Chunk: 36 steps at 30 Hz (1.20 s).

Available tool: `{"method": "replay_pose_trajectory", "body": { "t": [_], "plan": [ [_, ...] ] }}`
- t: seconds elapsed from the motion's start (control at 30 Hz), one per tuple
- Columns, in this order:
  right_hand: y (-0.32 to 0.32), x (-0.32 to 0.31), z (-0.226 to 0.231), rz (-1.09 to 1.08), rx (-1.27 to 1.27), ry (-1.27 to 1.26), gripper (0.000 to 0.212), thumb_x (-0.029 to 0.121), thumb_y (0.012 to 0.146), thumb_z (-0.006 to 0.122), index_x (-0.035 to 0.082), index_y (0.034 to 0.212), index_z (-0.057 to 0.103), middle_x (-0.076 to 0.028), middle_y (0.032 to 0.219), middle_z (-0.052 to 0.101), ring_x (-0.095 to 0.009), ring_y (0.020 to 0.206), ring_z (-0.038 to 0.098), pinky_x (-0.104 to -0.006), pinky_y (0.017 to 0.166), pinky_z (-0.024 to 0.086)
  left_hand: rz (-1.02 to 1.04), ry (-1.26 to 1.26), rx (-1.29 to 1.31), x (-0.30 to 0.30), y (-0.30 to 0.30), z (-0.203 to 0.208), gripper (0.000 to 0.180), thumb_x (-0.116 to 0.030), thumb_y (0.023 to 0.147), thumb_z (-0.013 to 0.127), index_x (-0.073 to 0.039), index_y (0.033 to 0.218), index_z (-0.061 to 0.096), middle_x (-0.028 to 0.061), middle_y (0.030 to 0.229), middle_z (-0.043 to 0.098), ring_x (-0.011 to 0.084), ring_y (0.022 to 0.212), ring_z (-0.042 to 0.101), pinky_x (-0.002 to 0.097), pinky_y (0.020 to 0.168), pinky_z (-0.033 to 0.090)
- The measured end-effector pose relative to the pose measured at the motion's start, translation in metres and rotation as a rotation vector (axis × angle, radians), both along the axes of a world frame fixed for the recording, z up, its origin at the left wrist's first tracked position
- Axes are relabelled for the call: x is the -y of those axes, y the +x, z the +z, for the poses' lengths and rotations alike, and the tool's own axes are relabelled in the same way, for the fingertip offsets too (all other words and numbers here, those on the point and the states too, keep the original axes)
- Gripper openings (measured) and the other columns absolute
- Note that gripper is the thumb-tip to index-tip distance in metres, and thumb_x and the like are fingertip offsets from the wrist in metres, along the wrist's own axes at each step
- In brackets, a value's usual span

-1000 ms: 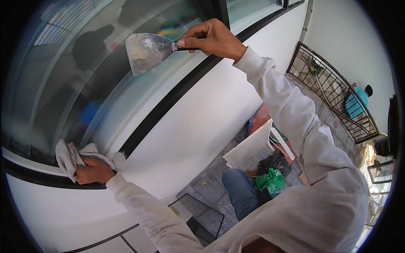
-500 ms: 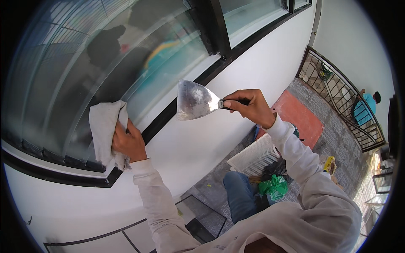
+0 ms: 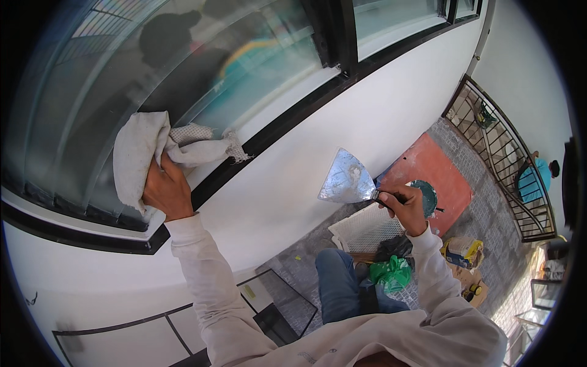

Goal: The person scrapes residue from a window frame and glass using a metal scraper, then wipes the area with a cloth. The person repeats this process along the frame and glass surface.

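My left hand (image 3: 168,191) presses a whitish cloth (image 3: 136,160) against the glass pane (image 3: 79,153) close to the window's lower corner. A frayed end of the cloth hangs over the black window frame (image 3: 275,137). My left fingers are partly hidden in its folds. In my right hand (image 3: 405,207) is a putty knife (image 3: 348,177), gripped by its dark handle, its wide metal blade angled up and left. The blade stands apart from the window, in front of the white wall (image 3: 263,202), and has pale smears on it.
Below lie a red board (image 3: 422,165) with a dark round container (image 3: 423,194), a white mesh panel (image 3: 367,229), a green plastic bag (image 3: 391,273) and a yellow bag (image 3: 463,252). Beyond a black railing (image 3: 501,159) is a person in blue (image 3: 533,180).
My right hand has moved down and right with the putty knife, away from the window. My left hand has shifted slightly left, and the cloth has spread toward the frame. The view has shifted.
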State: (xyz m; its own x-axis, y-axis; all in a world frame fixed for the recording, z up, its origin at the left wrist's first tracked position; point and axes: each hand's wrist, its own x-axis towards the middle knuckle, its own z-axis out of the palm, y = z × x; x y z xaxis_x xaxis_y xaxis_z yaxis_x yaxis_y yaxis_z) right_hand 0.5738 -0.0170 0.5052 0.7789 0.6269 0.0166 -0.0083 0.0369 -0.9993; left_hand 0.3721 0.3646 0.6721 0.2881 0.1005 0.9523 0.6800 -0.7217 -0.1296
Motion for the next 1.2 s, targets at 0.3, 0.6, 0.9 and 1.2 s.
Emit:
{"method": "replay_pose_trajectory", "body": {
  "t": [0.3,0.6,0.9,1.2],
  "plan": [
    [-0.007,0.096,-0.038,-0.227,-0.100,-0.072,0.018,0.014,0.091,0.072,-0.002,0.101,0.074,-0.005,0.074,0.070,-0.005,0.053,0.053,-0.0204,0.046,0.039,-0.068,-0.086,0.016,-0.001,0.004,-0.013,0.031,-0.011,0.096,0.059,0.005,0.123,0.064,0.0248,0.122,0.065,0.0408,0.106,0.064,0.0431,0.093,0.050],
    [-0.038,0.122,-0.066,-0.301,-0.190,-0.104,0.020,0.014,0.090,0.074,-0.004,0.099,0.073,-0.006,0.076,0.071,-0.006,0.053,0.057,-0.0212,0.047,0.043,-0.349,0.311,-0.455,0.035,0.226,0.005,0.049,-0.004,0.091,0.065,0.001,0.138,0.052,0.0218,0.137,0.054,0.0418,0.125,0.053,0.0475,0.107,0.044],
    [-0.046,0.051,-0.041,-0.012,-0.049,-0.196,0.017,0.009,0.088,0.074,-0.005,0.097,0.074,-0.009,0.081,0.074,-0.010,0.073,0.065,-0.0249,0.067,0.052,-0.429,0.148,-0.306,0.027,0.157,0.035,0.040,-0.018,0.079,0.073,-0.009,0.118,0.067,0.0102,0.134,0.059,0.0303,0.115,0.052,0.0479,0.101,0.034],
    [-0.040,0.061,-0.041,-0.027,-0.128,-0.301,0.017,0.011,0.088,0.075,-0.003,0.098,0.075,-0.006,0.077,0.073,-0.006,0.061,0.059,-0.0224,0.052,0.045,0.299,0.076,-0.163,-0.009,-0.060,0.014,0.018,-0.010,0.076,0.078,-0.001,0.089,0.070,0.0081,0.089,0.072,0.0365,0.114,0.054,0.0529,0.091,0.032]
  ]
}}
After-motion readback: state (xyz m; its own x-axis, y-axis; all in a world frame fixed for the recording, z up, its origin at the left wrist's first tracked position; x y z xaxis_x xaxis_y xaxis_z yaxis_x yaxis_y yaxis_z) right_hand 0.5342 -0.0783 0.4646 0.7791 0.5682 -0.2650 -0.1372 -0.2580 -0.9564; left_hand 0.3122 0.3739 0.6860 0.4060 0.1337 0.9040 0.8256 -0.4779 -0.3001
